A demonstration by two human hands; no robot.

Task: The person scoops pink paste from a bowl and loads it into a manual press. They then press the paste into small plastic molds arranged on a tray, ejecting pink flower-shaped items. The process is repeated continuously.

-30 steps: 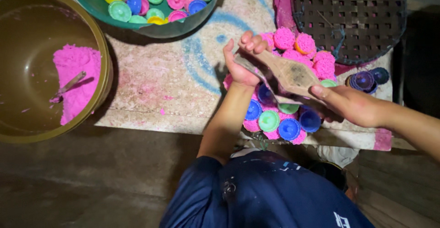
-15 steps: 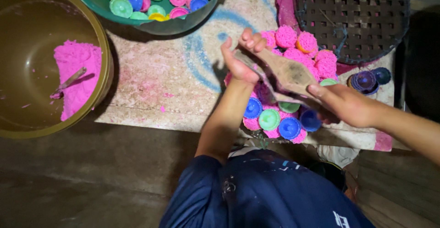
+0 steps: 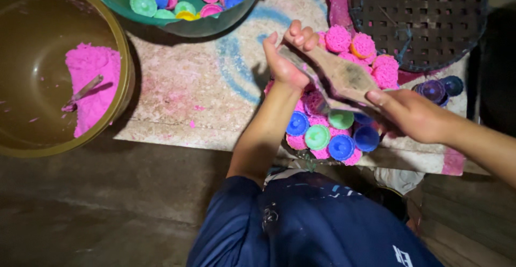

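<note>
A flat wooden paddle (image 3: 344, 76), dusty and brown, held slanting just above a bunch of little cups. Left hand (image 3: 287, 57) curled shut around the top end, fingers wrapped over the edge. Right hand (image 3: 411, 114) closed on the lower end, one finger lying flat along the wood.

Right under the paddle, small cups (image 3: 328, 135) in blue and green, packed with pink stuff, sitting close together on the counter (image 3: 183, 84). Beside them, bumpy pink cakes (image 3: 363, 47) already out of their cups, next to a dark round grate (image 3: 416, 14). Two dark purple cups (image 3: 432, 91) at the right, near the grate.

Further off, a green bowl (image 3: 188, 26) full of bright empty cups at the top. At the left, a big brown tub (image 3: 51, 138) with a heap of pink powder (image 3: 91, 79) and a small scoop stuck in it.

Could go wrong: a push too hard with the paddle, and a cup tips or slides off the near edge of the counter. A bump sideways, and the soft pink cakes crumble.
</note>
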